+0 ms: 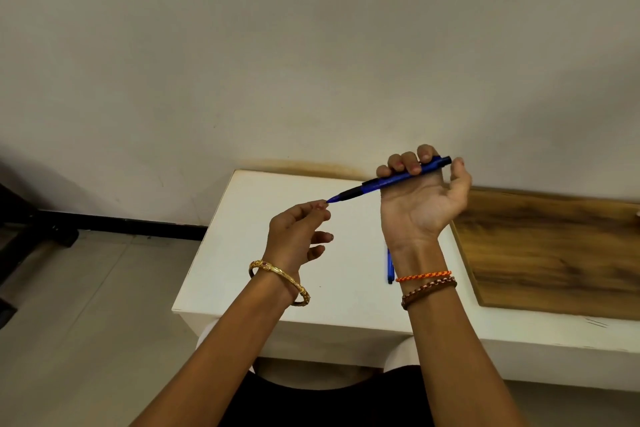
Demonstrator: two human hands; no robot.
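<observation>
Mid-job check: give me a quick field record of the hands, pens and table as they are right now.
right hand: palm up, fingers curled round the blue pen
left hand: thumb and forefinger pinch the pen's tip
blue pen: held in the air above the white table, tip pointing left
second pen: lies on the table, partly hidden behind the right wrist
wooden board: flat on the table, right side
</observation>
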